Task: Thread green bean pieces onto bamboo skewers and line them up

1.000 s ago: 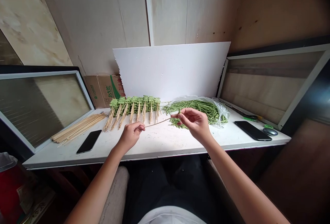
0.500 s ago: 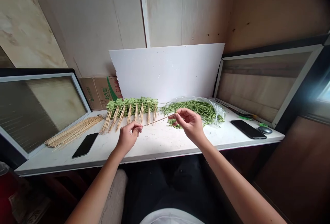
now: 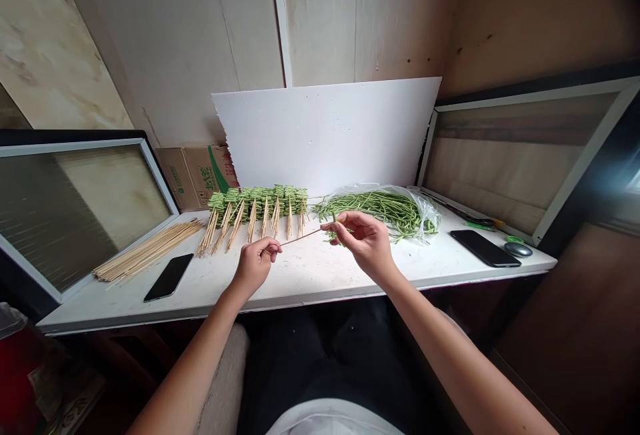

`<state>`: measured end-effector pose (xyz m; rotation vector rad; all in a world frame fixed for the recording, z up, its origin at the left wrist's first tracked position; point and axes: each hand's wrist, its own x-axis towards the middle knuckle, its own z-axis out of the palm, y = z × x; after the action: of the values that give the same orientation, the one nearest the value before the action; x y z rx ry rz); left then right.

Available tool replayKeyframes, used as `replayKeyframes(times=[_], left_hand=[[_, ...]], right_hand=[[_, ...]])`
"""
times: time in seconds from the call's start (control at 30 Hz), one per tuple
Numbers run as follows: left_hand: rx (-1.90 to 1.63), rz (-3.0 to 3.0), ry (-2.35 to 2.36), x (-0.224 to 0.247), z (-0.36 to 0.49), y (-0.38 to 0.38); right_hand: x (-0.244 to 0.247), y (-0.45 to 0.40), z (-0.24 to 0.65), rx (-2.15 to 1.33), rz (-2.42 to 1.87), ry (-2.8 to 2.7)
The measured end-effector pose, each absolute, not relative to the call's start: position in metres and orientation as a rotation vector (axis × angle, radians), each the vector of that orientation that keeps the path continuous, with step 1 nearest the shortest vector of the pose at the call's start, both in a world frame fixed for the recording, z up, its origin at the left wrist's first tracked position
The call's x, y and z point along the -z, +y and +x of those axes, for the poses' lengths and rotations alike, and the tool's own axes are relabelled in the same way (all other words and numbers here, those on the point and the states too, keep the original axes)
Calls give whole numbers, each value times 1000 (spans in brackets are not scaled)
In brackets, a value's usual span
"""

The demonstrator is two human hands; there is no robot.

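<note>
My left hand (image 3: 257, 263) is closed around the lower end of a thin wooden skewer (image 3: 303, 236), which slants up to the right above the table. At its far end my right hand (image 3: 364, 238) pinches a short piece of green bean (image 3: 334, 219) against the skewer tip. Whether the tip has gone through the bean cannot be made out. Behind my right hand lies a heap of long green beans (image 3: 385, 208) in a clear plastic bag (image 3: 429, 211). Left of it are stacked bean skewers (image 3: 260, 201), their bare sticks pointing toward me.
Loose bamboo skewers (image 3: 145, 251) lie at the left beside a black phone (image 3: 169, 277). Another phone (image 3: 485, 248) and a rounded grey object (image 3: 518, 249) are at the right. A white board (image 3: 330, 135) and a cardboard box (image 3: 193, 178) stand behind on the white table (image 3: 310, 281).
The bean piece at the skewer's tip has tilted and moved slightly left with my right fingers. My left hand keeps its grip, shifted a little right. The whole view has shifted slightly.
</note>
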<state>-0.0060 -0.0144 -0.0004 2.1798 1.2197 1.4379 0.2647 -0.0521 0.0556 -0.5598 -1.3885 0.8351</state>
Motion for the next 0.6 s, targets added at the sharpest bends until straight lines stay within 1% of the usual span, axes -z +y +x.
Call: replayKeyframes(times=[0.17, 0.33, 0.6], left_hand=[[-1393, 2175, 1189, -4, 3, -21], [-1306, 2110, 1136, -6, 8, -26], [-1016, 1990, 1028, -12, 12, -32]], right_hand=[[-47, -51, 258, -841, -546, -1434], [-34, -47, 248, -948, -519, -1452], [-33, -38, 254, -978, -563, -1513]])
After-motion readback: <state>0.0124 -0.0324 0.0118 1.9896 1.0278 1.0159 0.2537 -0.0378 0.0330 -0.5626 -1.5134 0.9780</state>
